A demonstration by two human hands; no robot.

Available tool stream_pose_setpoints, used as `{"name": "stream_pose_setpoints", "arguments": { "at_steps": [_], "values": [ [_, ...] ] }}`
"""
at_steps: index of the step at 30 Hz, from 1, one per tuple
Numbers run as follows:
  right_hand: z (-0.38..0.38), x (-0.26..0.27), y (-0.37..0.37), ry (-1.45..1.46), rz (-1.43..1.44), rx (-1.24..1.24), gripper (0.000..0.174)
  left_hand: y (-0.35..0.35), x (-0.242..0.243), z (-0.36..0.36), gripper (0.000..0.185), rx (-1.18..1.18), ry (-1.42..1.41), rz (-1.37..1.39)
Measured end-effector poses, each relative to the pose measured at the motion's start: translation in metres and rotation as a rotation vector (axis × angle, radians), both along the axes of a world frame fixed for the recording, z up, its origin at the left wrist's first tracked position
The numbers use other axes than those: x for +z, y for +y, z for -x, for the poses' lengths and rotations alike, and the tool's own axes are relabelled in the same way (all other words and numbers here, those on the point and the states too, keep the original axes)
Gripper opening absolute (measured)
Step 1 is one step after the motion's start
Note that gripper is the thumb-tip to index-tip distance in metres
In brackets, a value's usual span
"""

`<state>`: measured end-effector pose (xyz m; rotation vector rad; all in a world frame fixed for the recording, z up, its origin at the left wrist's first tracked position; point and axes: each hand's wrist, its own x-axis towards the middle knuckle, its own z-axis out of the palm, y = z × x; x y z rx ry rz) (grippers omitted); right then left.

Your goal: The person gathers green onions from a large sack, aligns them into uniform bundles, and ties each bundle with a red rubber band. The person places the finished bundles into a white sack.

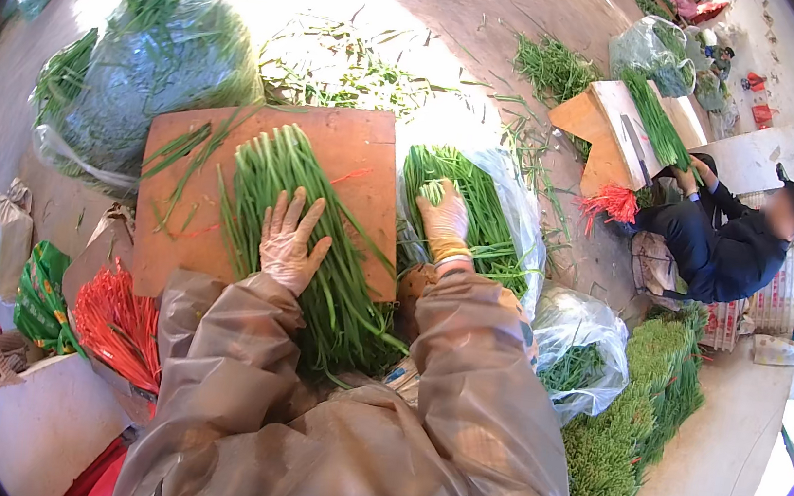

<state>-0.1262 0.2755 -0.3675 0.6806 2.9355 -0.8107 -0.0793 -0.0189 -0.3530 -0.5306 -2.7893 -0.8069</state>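
Note:
A thick heap of long green vegetable stalks (281, 169), which look like garlic chives, lies on a brown wooden board (373, 135) before me. On that heap my left hand (290, 247) rests flat in a thin clear glove, fingers apart. To the right, my right hand (444, 217), also gloved and with a yellow band at the wrist, is closed around a small bunch of stalks (432, 192), their pale ends showing. It is over more stalks (478, 213) in an open clear plastic bag (528, 222). A few loose stalks (188, 151) lie at the board's left.
A large stuffed plastic bag of greens (160, 74) stands at the upper left. Red ties (120, 327) are bundled at the lower left. Stacked bundles (634, 392) lie at the right. Beyond them a seated person (729, 234) handles greens. Trimmings (344, 66) litter the floor.

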Motion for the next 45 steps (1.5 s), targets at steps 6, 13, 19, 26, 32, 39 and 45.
{"name": "stream_pose_setpoints", "arguments": {
  "at_steps": [6,13,19,26,32,39,45],
  "values": [
    [-0.003,-0.08,0.067,-0.497,-0.21,-0.15,0.128,-0.001,0.008,-0.007,0.069,0.02,-0.044,0.032],
    [-0.023,-0.127,0.015,-0.486,-0.352,0.087,0.111,-0.001,0.008,-0.006,0.066,0.021,-0.024,0.044],
    [-0.018,-0.116,0.023,-0.536,-0.028,-0.149,0.105,-0.001,0.004,-0.005,0.065,0.029,-0.026,0.031],
    [-0.02,-0.059,0.083,0.069,0.829,-0.226,0.068,0.0,0.006,-0.005,0.068,-0.001,0.013,-0.013],
    [-0.035,0.042,0.094,0.415,0.915,-0.143,0.056,-0.001,0.017,-0.003,0.075,0.041,0.055,-0.154],
    [-0.105,0.113,-0.013,0.58,0.724,0.228,0.07,0.113,0.118,-0.023,0.116,-0.435,-0.258,-1.142],
    [-0.161,0.11,-0.088,0.368,0.326,0.265,0.076,0.093,0.119,-0.044,0.059,-0.324,-0.951,-1.551]
  ]
}}
